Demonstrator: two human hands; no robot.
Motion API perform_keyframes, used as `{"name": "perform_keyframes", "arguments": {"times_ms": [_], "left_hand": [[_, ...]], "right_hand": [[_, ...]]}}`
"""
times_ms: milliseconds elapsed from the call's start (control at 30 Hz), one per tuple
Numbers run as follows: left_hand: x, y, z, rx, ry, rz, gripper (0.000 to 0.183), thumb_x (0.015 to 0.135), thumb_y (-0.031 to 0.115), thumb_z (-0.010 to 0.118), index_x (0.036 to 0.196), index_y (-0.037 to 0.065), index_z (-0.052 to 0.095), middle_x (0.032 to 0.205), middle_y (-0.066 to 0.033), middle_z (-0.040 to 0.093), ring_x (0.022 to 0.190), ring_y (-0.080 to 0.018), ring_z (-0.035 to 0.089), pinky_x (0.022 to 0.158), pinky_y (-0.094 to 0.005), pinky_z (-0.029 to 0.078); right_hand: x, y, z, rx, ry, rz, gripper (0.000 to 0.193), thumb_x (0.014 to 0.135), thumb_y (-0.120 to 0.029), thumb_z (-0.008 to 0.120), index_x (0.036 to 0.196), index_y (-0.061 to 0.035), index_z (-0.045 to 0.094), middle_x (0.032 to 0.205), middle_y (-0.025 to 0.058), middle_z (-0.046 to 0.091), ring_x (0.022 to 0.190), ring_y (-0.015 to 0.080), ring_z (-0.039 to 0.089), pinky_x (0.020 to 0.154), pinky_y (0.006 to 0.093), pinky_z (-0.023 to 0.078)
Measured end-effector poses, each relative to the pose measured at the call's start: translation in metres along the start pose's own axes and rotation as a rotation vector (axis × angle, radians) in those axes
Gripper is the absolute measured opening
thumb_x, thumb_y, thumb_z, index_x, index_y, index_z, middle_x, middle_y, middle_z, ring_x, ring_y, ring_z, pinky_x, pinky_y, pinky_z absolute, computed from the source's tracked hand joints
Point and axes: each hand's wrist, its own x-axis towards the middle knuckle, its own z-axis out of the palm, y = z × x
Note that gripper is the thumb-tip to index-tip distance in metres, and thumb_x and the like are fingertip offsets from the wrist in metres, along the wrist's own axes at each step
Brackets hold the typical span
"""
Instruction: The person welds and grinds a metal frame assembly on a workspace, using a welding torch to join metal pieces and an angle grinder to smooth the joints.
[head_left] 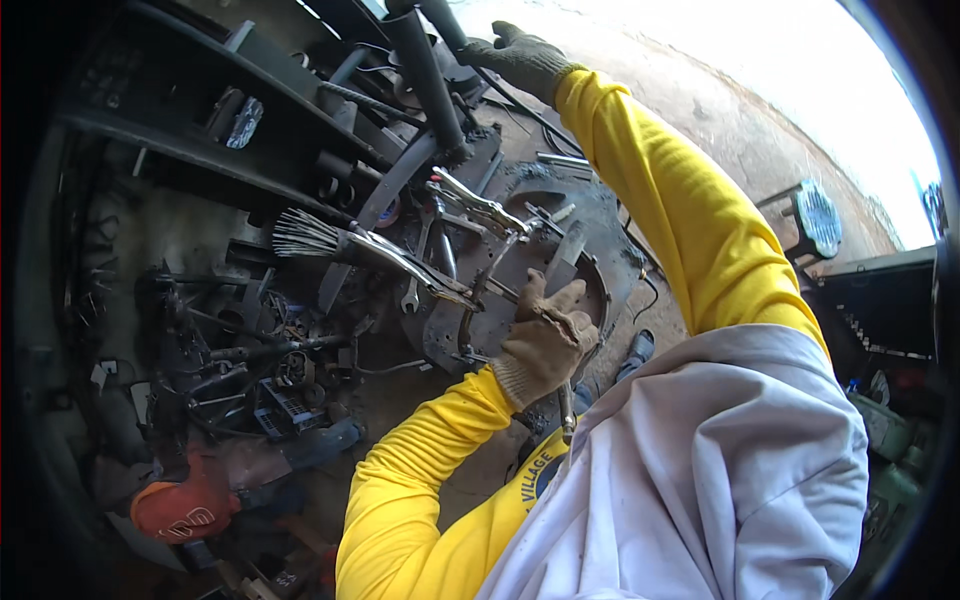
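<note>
My left hand (545, 345), in a tan work glove, is over a dark round metal worktop (440, 335). Its fingers are curled, and a slim metal rod (567, 408) sticks out below; what lies inside the grip is hidden. Just beyond the fingers is a flat grey metal bar (567, 258). Two locking pliers, one upper (480, 205) and one lower (415, 265), sit left of this hand, on thin metal bars. My right hand (525, 62), gloved too, reaches far forward and grips a dark metal pipe (443, 22) beside a thicker upright tube (425, 85).
A spanner (411, 293) and a bundle of thin metal wires (305, 235) lie left of the pliers. Long dark steel beams (230, 120) cross the upper left. Scrap metal (290, 370) covers the left floor. A person in a red-orange cap (185, 512) is at lower left. A stool (815, 220) stands right.
</note>
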Motion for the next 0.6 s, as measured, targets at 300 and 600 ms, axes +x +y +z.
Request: {"name": "perform_keyframes", "arguments": {"times_ms": [300, 600], "left_hand": [[0.016, -0.002, 0.0, -0.091, 0.557, -0.152, 0.11, 0.083, 0.091, 0.042, 0.165, 0.019, 0.026, 0.163, -0.0258, 0.031, 0.148, -0.0406, 0.035, 0.121, -0.0523, 0.028], [0.011, 0.009, 0.035, -2.115, 0.343, -0.308, 0.078, 0.094, 0.065, 0.047, 0.154, 0.015, 0.041, 0.133, -0.019, 0.054, 0.133, -0.0332, 0.052, 0.115, -0.0505, 0.036]], "right_hand": [[0.087, -0.009, 0.069, 0.289, -0.22, -0.013, 0.042, 0.094, -0.036, 0.071, 0.119, -0.0026, 0.065, 0.086, 0.005, 0.066, 0.074, 0.0149, 0.062, 0.07, 0.0328, 0.053], [0.084, -0.004, -0.031, -0.214, 0.032, -0.275, 0.045, 0.097, -0.045, 0.064, 0.11, -0.0025, 0.07, 0.087, 0.0123, 0.071, 0.078, 0.0179, 0.07, 0.071, 0.0348, 0.056]]}}
